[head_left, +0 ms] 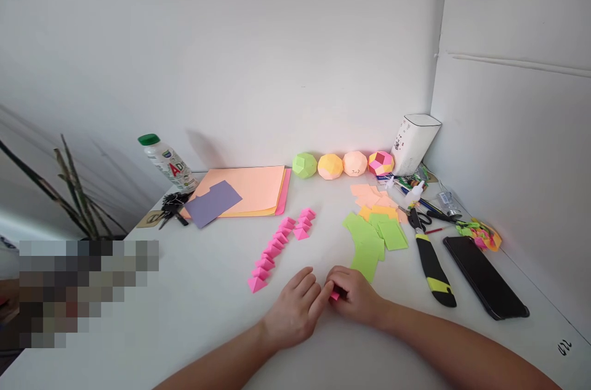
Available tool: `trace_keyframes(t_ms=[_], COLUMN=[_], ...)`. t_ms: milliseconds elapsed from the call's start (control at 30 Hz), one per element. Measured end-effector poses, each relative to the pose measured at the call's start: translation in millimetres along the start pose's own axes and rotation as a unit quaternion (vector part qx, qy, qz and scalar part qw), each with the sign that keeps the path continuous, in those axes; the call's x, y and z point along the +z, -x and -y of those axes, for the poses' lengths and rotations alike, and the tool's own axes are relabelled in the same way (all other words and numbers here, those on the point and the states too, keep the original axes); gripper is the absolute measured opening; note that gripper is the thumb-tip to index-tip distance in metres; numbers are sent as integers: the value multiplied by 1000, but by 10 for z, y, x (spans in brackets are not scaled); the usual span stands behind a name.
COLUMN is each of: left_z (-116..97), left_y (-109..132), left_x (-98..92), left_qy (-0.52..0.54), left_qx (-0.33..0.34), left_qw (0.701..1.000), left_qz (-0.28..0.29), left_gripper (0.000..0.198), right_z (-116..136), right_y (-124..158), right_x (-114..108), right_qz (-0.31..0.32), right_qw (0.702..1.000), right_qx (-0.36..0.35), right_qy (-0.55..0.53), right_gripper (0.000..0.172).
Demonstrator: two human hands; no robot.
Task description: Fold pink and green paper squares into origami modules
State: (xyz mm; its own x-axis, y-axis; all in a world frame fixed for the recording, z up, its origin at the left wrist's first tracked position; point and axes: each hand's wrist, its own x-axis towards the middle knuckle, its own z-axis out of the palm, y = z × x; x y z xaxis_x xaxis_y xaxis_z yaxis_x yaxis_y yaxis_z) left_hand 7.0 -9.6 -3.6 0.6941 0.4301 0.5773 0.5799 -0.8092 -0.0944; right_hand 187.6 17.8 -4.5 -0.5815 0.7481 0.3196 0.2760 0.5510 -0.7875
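Pink paper (335,296) between hands (357,296), green-capped bottle (167,160), contents hidden

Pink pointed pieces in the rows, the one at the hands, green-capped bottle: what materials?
Pink pointed pieces: likely paper, matte; crisp creases, flat facets.
Small pink piece at the right hand: probably paper too, by matching colour; mostly hidden, finish unclear.
Green-capped bottle: probably plastic; smooth, printed white body, gloss hard to judge.

Paper pyramids (273,247) left of paper slips (368,240), paper balls (330,167) behind, phone (486,277) far right.
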Motion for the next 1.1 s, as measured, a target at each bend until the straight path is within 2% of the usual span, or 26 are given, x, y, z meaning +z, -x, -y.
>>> trace_keyframes(t_ms=[400,700,933,1100], left_z=[-33,-22,-76,-101], left_y=[-20,36,-15,-83], left_x=[24,67,6,-21], left_qy=[-7,34,79,99], left_qx=[-11,-18,-25,-23], left_qw=[1000,999,996,994], left_qz=[4,16,25,-27], left_gripper=[36,44,47,50], right_z=[-10,-43,-18,-3], right_y=[-10,13,39,54], right_x=[-12,8,-24,-46], right_qz=[3,0,4,6], right_qw=[1000,1000,1000,1000], right_qx=[4,7,-9,-14], right_qy=[4,10,-4,-6], right_gripper=[16,18,13,11])
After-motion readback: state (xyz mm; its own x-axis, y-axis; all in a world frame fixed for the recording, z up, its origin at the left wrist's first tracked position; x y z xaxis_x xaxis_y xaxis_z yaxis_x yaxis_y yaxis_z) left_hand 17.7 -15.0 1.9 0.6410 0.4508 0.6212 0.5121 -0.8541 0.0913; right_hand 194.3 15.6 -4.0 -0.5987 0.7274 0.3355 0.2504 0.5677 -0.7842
